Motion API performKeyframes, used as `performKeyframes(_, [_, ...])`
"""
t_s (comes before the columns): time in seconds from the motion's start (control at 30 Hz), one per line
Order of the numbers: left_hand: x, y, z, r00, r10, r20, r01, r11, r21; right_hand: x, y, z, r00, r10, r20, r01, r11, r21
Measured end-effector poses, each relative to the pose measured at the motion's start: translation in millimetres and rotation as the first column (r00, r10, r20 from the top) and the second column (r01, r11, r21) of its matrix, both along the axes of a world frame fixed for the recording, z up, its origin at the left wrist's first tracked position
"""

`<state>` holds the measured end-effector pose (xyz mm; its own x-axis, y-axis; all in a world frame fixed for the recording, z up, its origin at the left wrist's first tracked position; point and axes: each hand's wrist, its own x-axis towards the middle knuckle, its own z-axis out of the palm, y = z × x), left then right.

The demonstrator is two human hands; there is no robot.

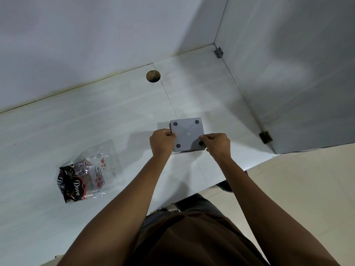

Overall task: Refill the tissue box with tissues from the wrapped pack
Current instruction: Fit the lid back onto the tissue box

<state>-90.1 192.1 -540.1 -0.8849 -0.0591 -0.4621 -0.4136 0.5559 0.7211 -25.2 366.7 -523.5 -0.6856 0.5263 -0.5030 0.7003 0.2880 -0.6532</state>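
From the head camera, I see the tissue box (pixel 187 134) lying upside down on the white desk (pixel 96 131), toward its right side and a little in from the front edge. Its grey base plate faces up, with four dark round feet at the corners. My left hand (pixel 162 142) pinches the left edge of that base and my right hand (pixel 218 144) pinches the right edge, fingers curled tight on the plate. I judge the box is turned over because it loads from below, and I hold both sides so the base goes on or comes off evenly. A slim gap shows along the near edge, so the plate may not be fully seated; whether tissues are inside I cannot tell.

The wrapped pack (pixel 86 175) lies well apart, near the front left of the desk. Its clear plastic looks slack and flattened, with dark printed wrapping bunched at one end. To my eye it is empty, so the refill is probably close to done.

The desk is pale and faintly streaked, with a seam running from the back toward the box and a round cable hole (pixel 153 76) near the back edge. Plain white panels (pixel 288 73) close the back and right side, joined by small metal brackets. Pale floor shows beyond the front right corner.
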Motion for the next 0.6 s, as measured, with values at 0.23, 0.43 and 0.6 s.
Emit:
performKeyframes(0.23, [4.7,-10.2,-1.6,0.991,0.112,0.075,-0.122,0.982,0.142,0.1,1.1,3.1,0.997,0.074,0.016,-0.075,0.997,0.021])
performKeyframes(0.43, [8.4,-17.4,-3.8,0.989,0.124,0.081,-0.138,0.969,0.203,3.7,0.1,5.0,0.993,0.117,0.019,-0.118,0.993,0.025])
performKeyframes(0.6, [14.3,-22.5,-2.3,0.985,0.146,0.089,-0.163,0.961,0.224,7.5,-0.8,5.0,0.991,0.136,0.008,-0.136,0.991,0.021])
